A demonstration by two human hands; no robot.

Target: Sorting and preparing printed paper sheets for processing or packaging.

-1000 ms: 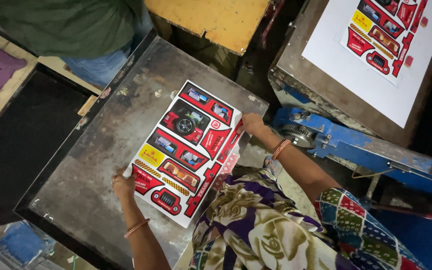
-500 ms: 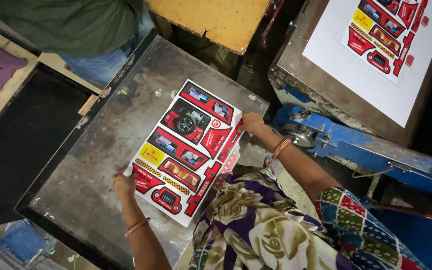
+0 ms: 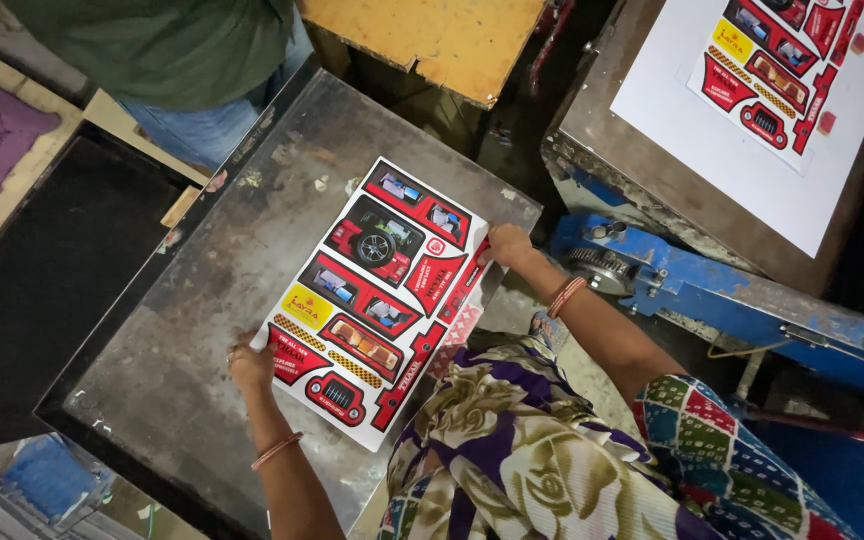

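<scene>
The printed card sheet (image 3: 377,295), glossy red with die-cut outlines, lies flat on the scuffed grey metal tabletop (image 3: 202,330), your left hand (image 3: 250,368) and right hand (image 3: 508,245) pinching opposite edges.

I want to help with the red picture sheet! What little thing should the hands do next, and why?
Probably lift the printed sheet off the metal table: the left hand and right hand each pinch an opposite edge, and it lies flat.

Printed sheet (image 3: 377,300) flat on metal table (image 3: 182,340), between both hands
</scene>
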